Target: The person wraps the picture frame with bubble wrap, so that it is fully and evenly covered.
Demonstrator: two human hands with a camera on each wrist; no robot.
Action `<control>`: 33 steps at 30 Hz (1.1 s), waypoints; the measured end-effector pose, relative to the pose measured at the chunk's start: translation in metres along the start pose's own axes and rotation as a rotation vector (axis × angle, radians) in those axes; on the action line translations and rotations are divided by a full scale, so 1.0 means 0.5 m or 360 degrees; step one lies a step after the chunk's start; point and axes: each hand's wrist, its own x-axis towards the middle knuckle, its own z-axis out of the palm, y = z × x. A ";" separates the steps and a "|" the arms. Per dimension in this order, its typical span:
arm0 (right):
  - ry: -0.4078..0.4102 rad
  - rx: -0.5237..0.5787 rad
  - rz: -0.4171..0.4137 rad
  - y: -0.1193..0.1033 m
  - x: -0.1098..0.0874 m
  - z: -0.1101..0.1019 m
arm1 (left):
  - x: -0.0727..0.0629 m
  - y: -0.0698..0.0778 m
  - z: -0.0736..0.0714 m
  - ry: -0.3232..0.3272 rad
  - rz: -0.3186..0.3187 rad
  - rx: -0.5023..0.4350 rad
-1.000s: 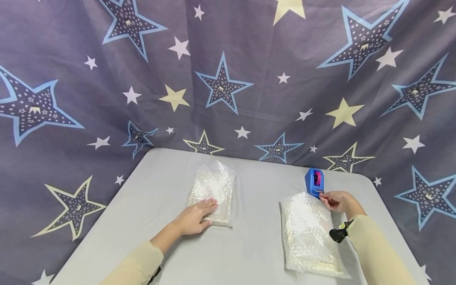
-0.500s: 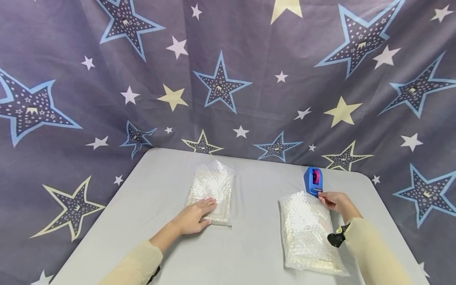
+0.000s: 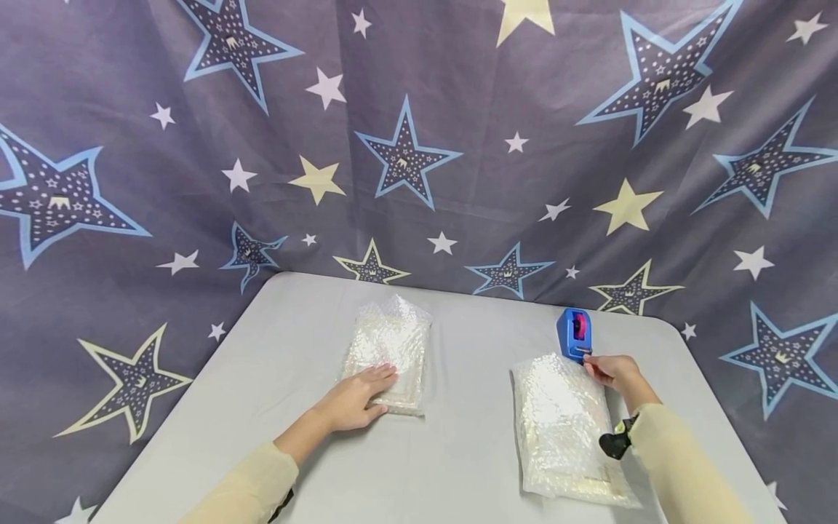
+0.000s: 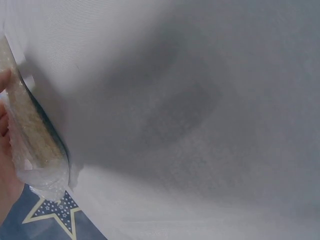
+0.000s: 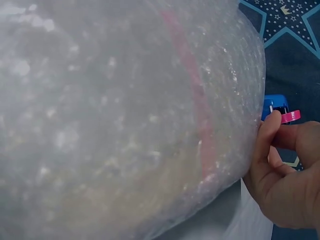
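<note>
My left hand rests with extended fingers on a small bubble-wrapped package, left of the table's middle. Only part of that hand and the package's edge show in the left wrist view. At the far right stands a blue tape dispenser with a pink tape roll. My right hand is at its front, thumb and forefinger pinching at the cutter end of the tape. A larger bubble-wrapped package lies just in front of the dispenser. A pink tape strip runs across it in the right wrist view.
Both packages lie on a white-covered table. Behind it and along its sides hangs a dark curtain printed with stars. The larger package is close beside my right forearm.
Both hands keep their places, the left on the small package and the right at the dispenser. The head view has shifted only slightly.
</note>
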 end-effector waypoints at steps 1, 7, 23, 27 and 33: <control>0.0039 -0.0026 -0.0011 0.001 0.001 0.001 | 0.000 0.000 0.000 0.0002 0.0001 0.0002; 0.0198 -0.0166 -0.0018 0.009 0.011 0.005 | -0.002 -0.001 0.002 0.0000 0.0009 -0.0003; 0.0098 -0.0081 -0.0084 0.015 0.001 0.000 | 0.001 -0.002 0.001 -0.0010 0.0004 0.0007; 0.0069 -0.0055 -0.0084 0.016 0.001 -0.003 | 0.002 -0.002 -0.003 -0.0001 0.0001 0.0000; -0.0067 -0.0086 -0.0092 0.009 -0.001 -0.008 | -0.001 -0.001 0.000 0.0007 0.0012 0.0002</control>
